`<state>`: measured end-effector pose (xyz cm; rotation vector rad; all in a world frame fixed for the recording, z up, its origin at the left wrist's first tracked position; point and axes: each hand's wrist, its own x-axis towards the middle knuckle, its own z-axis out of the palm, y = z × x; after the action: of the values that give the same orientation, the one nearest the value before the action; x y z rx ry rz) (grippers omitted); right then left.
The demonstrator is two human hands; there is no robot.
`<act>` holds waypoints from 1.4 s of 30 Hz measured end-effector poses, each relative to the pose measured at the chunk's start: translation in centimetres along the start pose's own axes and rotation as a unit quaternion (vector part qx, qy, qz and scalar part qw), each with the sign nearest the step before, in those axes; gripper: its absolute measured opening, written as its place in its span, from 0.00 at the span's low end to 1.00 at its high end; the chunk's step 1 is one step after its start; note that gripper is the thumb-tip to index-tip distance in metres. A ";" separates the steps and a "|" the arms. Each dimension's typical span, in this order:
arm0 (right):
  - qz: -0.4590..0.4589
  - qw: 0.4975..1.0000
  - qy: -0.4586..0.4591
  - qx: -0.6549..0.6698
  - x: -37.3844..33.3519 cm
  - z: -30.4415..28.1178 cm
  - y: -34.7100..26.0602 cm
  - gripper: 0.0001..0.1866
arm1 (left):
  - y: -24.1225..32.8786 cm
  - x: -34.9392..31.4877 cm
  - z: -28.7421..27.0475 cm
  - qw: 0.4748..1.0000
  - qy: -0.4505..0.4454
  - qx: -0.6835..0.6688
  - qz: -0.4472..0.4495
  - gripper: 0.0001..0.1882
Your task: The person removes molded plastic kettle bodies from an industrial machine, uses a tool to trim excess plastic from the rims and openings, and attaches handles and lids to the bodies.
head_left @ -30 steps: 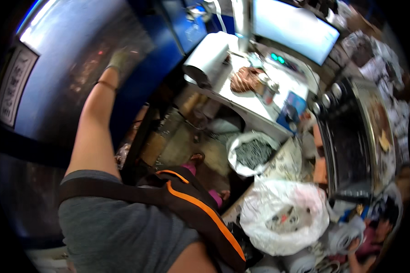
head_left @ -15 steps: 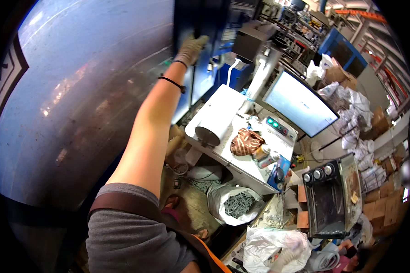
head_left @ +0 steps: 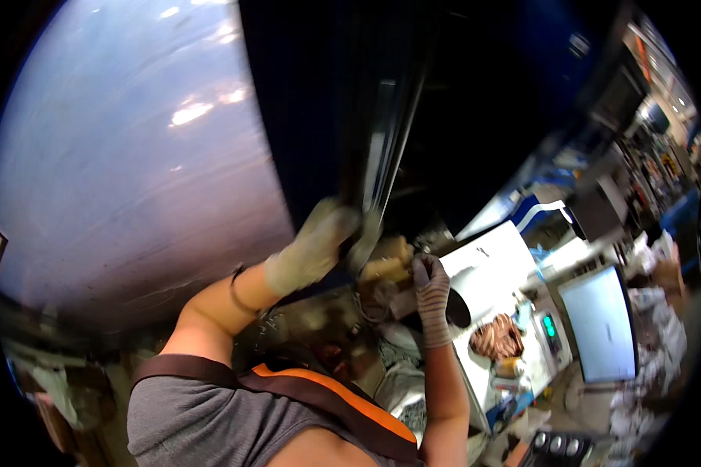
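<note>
My left hand [head_left: 319, 243], in a pale work glove, is raised at the lower edge of a dark blue machine panel [head_left: 308, 117]. Motion smears its fingers, so whether they grip anything is hidden. Right of it, my right hand [head_left: 431, 292] wears a striped glove and is held up with its fingers curled in. What they hold, if anything, I cannot make out. Upright metal rails [head_left: 382, 148] run above and between both hands, bordering a dark opening [head_left: 475, 117] in the machine.
A large glossy panel [head_left: 132, 156] fills the left. To the right stands a white table [head_left: 483, 261] with a brown striped bag [head_left: 497, 336], bottles and a control box with green lights [head_left: 551, 327]. Beyond is a monitor [head_left: 600, 323]. A white sack [head_left: 405, 385] sits below, near my right forearm.
My view has swung left toward the machine. My left hand has come lower and closer to my body. My right hand has risen from the white bag to beside the machine, and a dark opening now shows.
</note>
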<state>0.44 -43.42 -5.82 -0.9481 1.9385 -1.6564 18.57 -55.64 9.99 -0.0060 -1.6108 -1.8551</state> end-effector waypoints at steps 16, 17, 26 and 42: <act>-0.271 0.926 -0.219 0.146 48.5 61.0 -28.3 0.24 | 14.5 -21.1 -16.2 0.952 0.302 0.055 0.020 0.26; -0.168 0.911 -0.259 0.272 52.2 62.1 -29.4 0.23 | 11.9 -22.9 -19.2 0.945 0.326 0.020 0.036 0.26; 0.162 0.759 -0.361 0.517 67.6 70.0 -35.0 0.17 | 11.0 -23.4 -19.9 0.850 0.527 0.015 0.023 0.24; -0.208 0.886 -0.035 0.412 21.8 22.8 -20.6 0.28 | 13.5 -21.6 -8.3 0.935 0.305 0.147 0.101 0.20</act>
<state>6.21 -76.11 12.10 -1.0536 0.8105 -2.3330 45.21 -52.84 10.80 0.4728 -1.3589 -1.2677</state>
